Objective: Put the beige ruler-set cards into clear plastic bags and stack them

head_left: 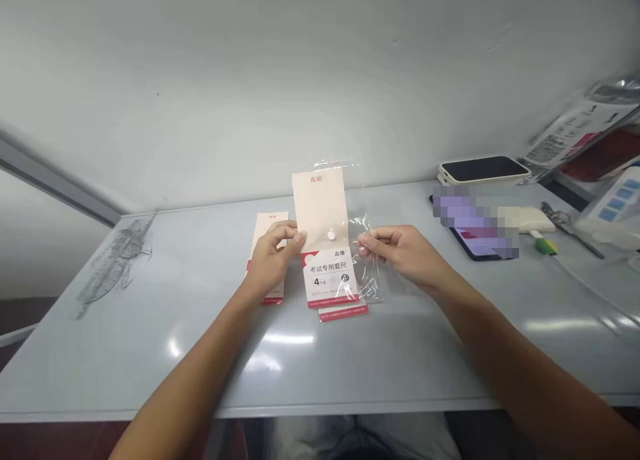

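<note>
My left hand (273, 257) pinches the left edge of a tall printed card (323, 233), cream above and white with red trim below, held upright over the grey table (150, 327). My right hand (403, 253) pinches a clear plastic sleeve (367, 273) at the card's right side. A second similar card (267, 227) lies on the table behind my left hand, partly hidden. Another red-edged card (345, 311) peeks out beneath the held one.
At the back right lie a white phone (484, 170), a dark tablet (477, 237) partly blurred out, a white block (535, 219), a green and yellow item (546, 246), scissors (565, 223) and plastic packets (575, 130). A grey wall rises behind the table.
</note>
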A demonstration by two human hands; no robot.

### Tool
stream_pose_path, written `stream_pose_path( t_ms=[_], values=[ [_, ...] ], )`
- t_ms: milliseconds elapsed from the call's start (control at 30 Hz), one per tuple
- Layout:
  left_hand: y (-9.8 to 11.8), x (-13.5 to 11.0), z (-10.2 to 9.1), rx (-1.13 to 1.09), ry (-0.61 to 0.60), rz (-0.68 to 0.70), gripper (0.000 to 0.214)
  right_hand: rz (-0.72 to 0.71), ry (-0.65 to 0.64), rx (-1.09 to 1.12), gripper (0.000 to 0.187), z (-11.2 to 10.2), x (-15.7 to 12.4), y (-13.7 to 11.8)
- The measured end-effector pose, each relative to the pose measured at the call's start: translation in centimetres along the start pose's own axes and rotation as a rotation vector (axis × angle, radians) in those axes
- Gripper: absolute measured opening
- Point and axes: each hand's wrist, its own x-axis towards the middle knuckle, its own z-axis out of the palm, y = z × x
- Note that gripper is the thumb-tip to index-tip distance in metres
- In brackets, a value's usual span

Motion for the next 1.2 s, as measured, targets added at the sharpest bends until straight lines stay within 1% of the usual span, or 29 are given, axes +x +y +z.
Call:
stream_pose_path(
  t_ms=[133,233,300,400,500,533,600,667,733,833,900,933,967,1000,1067,1133,1200],
  values=[
    [0.1,0.1,-0.7,-0.009,0.019,-0.022,0.026,0.021,0.094,-0.097,0.034,-0.9,0.0,-0.1],
    [0.2,0.5,-1.6,0.001,0.075,-0.107,0.028,0.032,0.177,-0.136,0.032,-1.9,0.1,-0.1],
    [0.1,0.9,-2.5,0.056,0.128,-0.179,0.029,0.060,0.242,-0.189,0.030,-2.8,0.3,0.2],
    [-0.3,1.5,-4.3,0.262,0.173,-0.302,0.028,0.191,0.209,-0.366,0.028,-4.3,0.9,0.9],
    [-1.0,1.8,-6.0,0.600,0.123,-0.439,0.027,0.264,0.198,-0.451,0.020,-5.5,1.5,2.1],
    [-1.2,1.9,-6.4,0.720,0.107,-0.483,0.027,0.300,0.205,-0.536,0.018,-5.8,1.8,2.5],
    [-1.6,1.9,-6.8,0.886,0.110,-0.518,0.025,0.338,0.256,-0.652,0.024,-6.0,2.1,3.3],
    [-1.6,1.8,-6.4,0.973,0.156,-0.468,0.027,0.358,0.293,-0.813,0.036,-6.0,2.2,3.8],
    [-1.3,1.4,-5.0,1.009,0.202,-0.338,0.031,0.365,0.296,-0.919,0.044,-5.8,2.1,4.0],
    [-0.6,0.3,-1.8,0.984,0.091,-0.148,0.040,0.360,0.309,-0.971,0.049,-5.6,1.7,3.7],
    [-0.3,-0.6,0.5,0.977,-0.005,-0.081,0.045,0.351,0.332,-0.985,0.049,-5.5,1.5,3.3],
    [-0.2,-1.0,1.4,0.989,-0.034,-0.052,0.047,0.332,0.349,-0.981,0.046,-5.4,1.4,3.0],
    [-0.2,-1.4,2.2,1.013,-0.078,-0.028,0.047,0.295,0.370,-0.962,0.042,-5.3,1.2,2.7],
    [-0.2,-1.6,2.8,1.035,-0.094,-0.004,0.045,0.242,0.396,-0.928,0.038,-5.0,1.1,2.3],
    [-0.3,-1.9,3.4,1.074,-0.128,0.015,0.038,0.054,0.448,-0.811,0.030,-4.2,0.7,1.5],
    [-0.3,-1.9,3.5,1.109,-0.140,0.021,0.031,-0.136,0.460,-0.704,0.030,-2.8,0.1,0.6],
    [-0.2,-1.8,3.4,1.138,-0.135,0.033,0.025,-0.282,0.384,-0.651,0.031,-1.2,-0.5,0.0]
  ],
)
